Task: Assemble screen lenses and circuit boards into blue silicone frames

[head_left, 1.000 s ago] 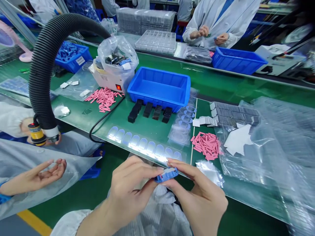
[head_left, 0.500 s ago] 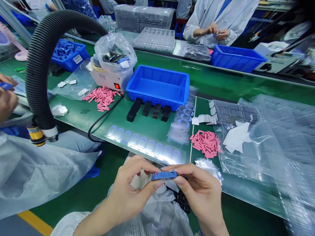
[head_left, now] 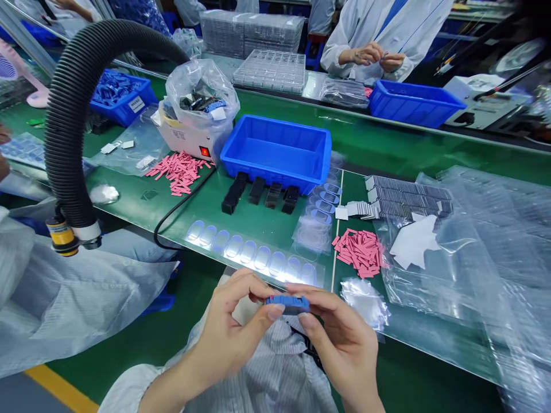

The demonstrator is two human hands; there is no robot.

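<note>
Green workbench [head_left: 379, 149] up front, with a blue bin [head_left: 275, 175] and pink strips [head_left: 178, 172] beyond. Left hand [head_left: 232, 332] and right hand [head_left: 340, 338] both pinch a small blue plastic part [head_left: 287, 303] just off the bench edge, above the striped smock [head_left: 275, 373], fingers [head_left: 321, 304] clamped on its ends (thumbs underneath, I think). Hand-working that part is the step as I read it; the next move needs one hand freed.

A small blue plastic block [head_left: 287, 303], oblong with a dark underside, sat at six o'clock in the view, lying nearly level with its long side running across. The left hand [head_left: 232, 332] pinched it from nine o'clock and the right hand [head_left: 340, 338] from three o'clock, each touching one end. Fine detail on its top was too small to tell.
</note>
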